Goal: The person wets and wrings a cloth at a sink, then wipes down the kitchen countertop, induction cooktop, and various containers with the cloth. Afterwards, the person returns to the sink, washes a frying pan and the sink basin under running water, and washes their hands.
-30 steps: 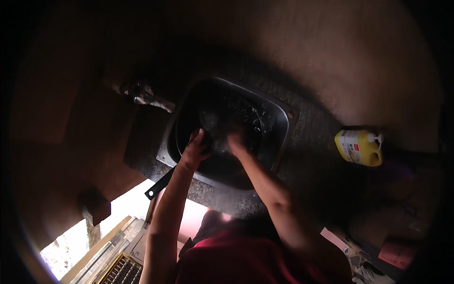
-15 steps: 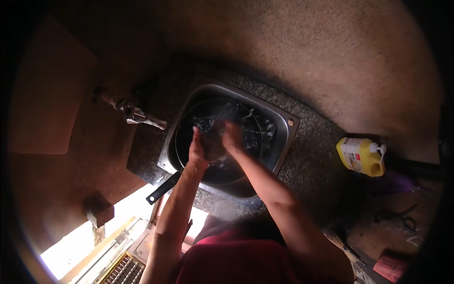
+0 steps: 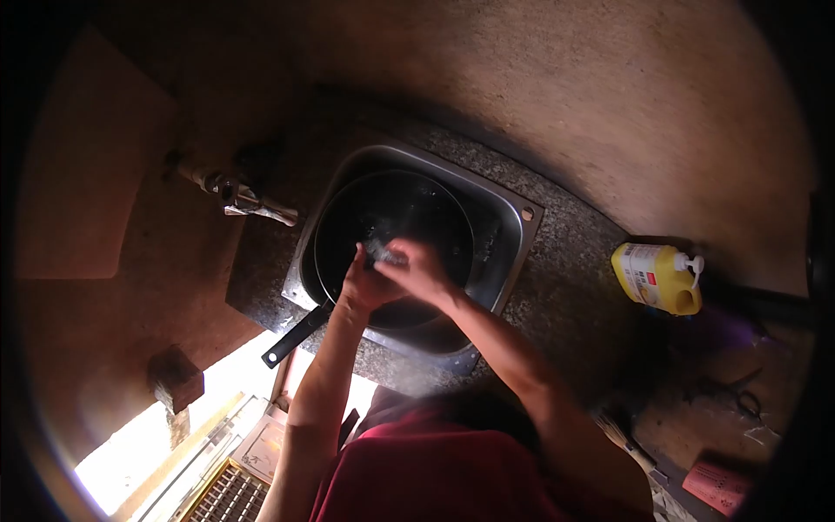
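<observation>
A dark round pan (image 3: 435, 217) rests in the metal sink (image 3: 519, 252), its black handle (image 3: 297, 337) sticking out over the near left rim. Over the pan, my left hand (image 3: 365, 285) is cupped with its thumb raised. My right hand (image 3: 416, 268) is beside it, fingers curled toward the left palm and slightly blurred. Something pale and glistening (image 3: 379, 250) shows at the fingertips; whether it is water or an object I cannot make out. What lies between the palms is hidden.
A metal faucet (image 3: 261, 207) points toward the sink from the left. On the right stands a yellow pump bottle (image 3: 657, 277), with scissors (image 3: 739, 396), a brush (image 3: 633, 444) and a pink packet (image 3: 718, 485) nearer me. A wall (image 3: 609, 104) rises behind the stone counter (image 3: 557, 291).
My hands were apart over the pan and have come together, the right moving left to the other. Splashes seen in the pan and sink have lessened. The view has brightened since the first frame.
</observation>
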A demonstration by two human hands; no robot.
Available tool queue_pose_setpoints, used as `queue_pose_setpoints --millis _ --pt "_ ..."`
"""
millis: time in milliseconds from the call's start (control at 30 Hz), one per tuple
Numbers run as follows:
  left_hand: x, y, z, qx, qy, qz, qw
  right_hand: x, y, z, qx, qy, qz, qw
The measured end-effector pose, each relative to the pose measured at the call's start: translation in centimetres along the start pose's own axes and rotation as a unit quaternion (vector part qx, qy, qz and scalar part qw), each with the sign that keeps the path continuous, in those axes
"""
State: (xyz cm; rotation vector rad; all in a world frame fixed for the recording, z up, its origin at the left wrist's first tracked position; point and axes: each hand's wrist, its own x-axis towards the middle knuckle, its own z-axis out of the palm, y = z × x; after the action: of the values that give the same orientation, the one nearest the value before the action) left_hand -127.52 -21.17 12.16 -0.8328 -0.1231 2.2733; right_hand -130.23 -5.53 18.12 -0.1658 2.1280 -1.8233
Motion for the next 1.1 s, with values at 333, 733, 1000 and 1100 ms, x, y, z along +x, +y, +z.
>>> queue_pose_setpoints --millis 333,733,1000,1100 --pt "-3.9 -3.0 6.1 0.28 -0.015 0.02 0.96 2.4 -2.2 -4.0 0.133 -0.065 0.022 0.989" --pt "-3.0 -7.4 6.1 -0.037 -0.117 0.049 0.991 3.4 2.1 -2.5 0.446 -0.246 -0.237 0.827" --pt "-3.8 -7.5 7.2 0.145 -0.034 0.018 0.989 3.0 -6.0 -4.2 0.476 -0.28 0.119 0.825" --pt "-3.5 -7.6 8.6 0.368 0.095 0.087 0.921 2.8 -4.6 -1.8 0.32 -0.103 0.175 0.925"
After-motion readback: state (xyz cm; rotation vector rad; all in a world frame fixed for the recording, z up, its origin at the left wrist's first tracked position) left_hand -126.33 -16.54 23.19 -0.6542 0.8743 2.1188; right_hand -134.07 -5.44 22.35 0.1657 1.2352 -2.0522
